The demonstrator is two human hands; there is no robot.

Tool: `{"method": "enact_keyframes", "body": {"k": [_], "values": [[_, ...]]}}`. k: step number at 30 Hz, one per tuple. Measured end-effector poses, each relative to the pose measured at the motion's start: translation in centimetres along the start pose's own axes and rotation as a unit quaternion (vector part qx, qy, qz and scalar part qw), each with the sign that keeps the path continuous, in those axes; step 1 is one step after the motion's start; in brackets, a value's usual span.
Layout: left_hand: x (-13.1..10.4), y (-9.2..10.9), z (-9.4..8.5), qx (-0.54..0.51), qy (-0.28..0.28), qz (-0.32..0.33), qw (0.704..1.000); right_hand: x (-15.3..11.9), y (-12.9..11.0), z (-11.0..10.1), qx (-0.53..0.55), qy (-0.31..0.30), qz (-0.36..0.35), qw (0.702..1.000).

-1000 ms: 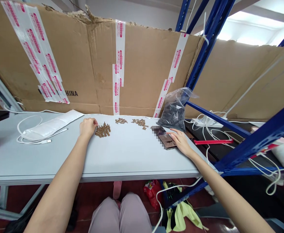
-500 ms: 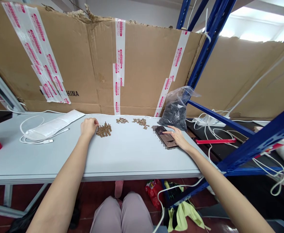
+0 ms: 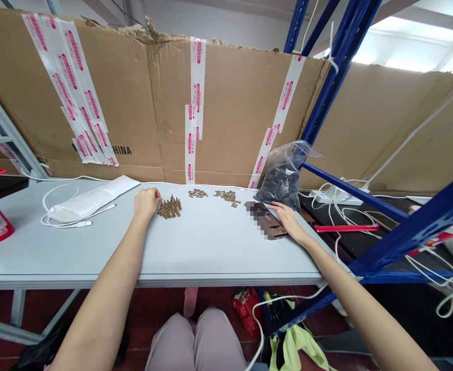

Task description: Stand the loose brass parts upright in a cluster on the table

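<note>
Left hand (image 3: 146, 202): thumb and forefinger drawn together at left edge of a packed block of brass-coloured metal pieces (image 3: 169, 207); cannot tell whether a piece sits between the fingertips. Forearm lies in from the front, probably to steady fine finger work.

Block sits left of centre on the tabletop (image 3: 203, 252), pieces apparently stood on end, close-set; likely so they keep order and can be told from loose ones. Behind and to its right, two loose clusters (image 3: 198, 193) (image 3: 228, 197), apart from each other, presumably kept separate on purpose.

Right hand (image 3: 288, 220): fingers apart, extended at the right edge of a smartphone (image 3: 269, 220) lying flat; contact with the screen unclear. Phone probably placed there for easy reach.

Clear plastic bag (image 3: 278, 178) of dark contents stands behind the phone, against the cardboard (image 3: 234, 113).

Count: hands 2; blocks 1; loose clusters 2; phones 1; bags of dark contents 1; white pouches (image 3: 95, 201) 1. Individual pieces too small to count.
</note>
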State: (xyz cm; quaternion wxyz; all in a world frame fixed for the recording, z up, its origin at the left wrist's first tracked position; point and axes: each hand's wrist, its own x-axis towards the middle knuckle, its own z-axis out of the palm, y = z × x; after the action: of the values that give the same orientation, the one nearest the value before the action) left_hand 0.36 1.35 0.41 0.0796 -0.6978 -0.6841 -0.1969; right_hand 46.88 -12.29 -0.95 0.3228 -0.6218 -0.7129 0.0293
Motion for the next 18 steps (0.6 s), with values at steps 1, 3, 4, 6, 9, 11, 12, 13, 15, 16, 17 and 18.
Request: {"method": "enact_keyframes", "body": {"k": [1,3,4,6,9,11,12,13,15,16,17,18], "values": [[0.02,-0.02,0.03,-0.001,-0.001,0.0,1.0,0.02,-0.01,0.05,-0.002,-0.002,-0.002,1.0],[0.06,-0.07,0.09,-0.003,-0.002,0.002,1.0,0.04,-0.05,0.12,-0.006,-0.004,-0.007,1.0],[0.06,-0.09,0.11,-0.004,-0.002,0.003,1.0,0.04,-0.08,0.14,-0.008,-0.004,-0.009,1.0],[0.04,-0.1,0.13,-0.005,0.001,0.004,1.0,0.04,-0.15,0.15,-0.01,-0.002,-0.011,1.0],[-0.03,-0.06,0.1,-0.006,0.007,0.006,1.0,0.06,-0.17,0.18,-0.009,0.001,-0.01,1.0],[-0.07,-0.01,0.05,-0.006,0.007,0.008,1.0,0.1,-0.08,0.24,-0.008,0.003,-0.01,1.0],[-0.09,0.02,0.02,-0.006,0.005,0.007,1.0,0.11,-0.01,0.28,-0.008,0.002,-0.01,1.0],[-0.1,0.05,-0.02,-0.007,0.002,0.006,1.0,0.12,0.08,0.31,-0.009,0.002,-0.011,1.0],[-0.12,0.11,-0.09,-0.011,-0.002,0.002,1.0,0.11,0.29,0.36,-0.01,0.001,-0.011,1.0],[-0.14,0.14,-0.13,-0.014,-0.004,0.0,1.0,0.1,0.39,0.37,-0.01,0.001,-0.012,1.0],[-0.15,0.18,-0.17,-0.018,-0.004,-0.001,1.0,0.08,0.47,0.36,-0.011,0.001,-0.013,1.0],[-0.16,0.21,-0.22,-0.021,-0.004,-0.001,1.0,0.08,0.5,0.35,-0.012,0.002,-0.016,1.0]]}}
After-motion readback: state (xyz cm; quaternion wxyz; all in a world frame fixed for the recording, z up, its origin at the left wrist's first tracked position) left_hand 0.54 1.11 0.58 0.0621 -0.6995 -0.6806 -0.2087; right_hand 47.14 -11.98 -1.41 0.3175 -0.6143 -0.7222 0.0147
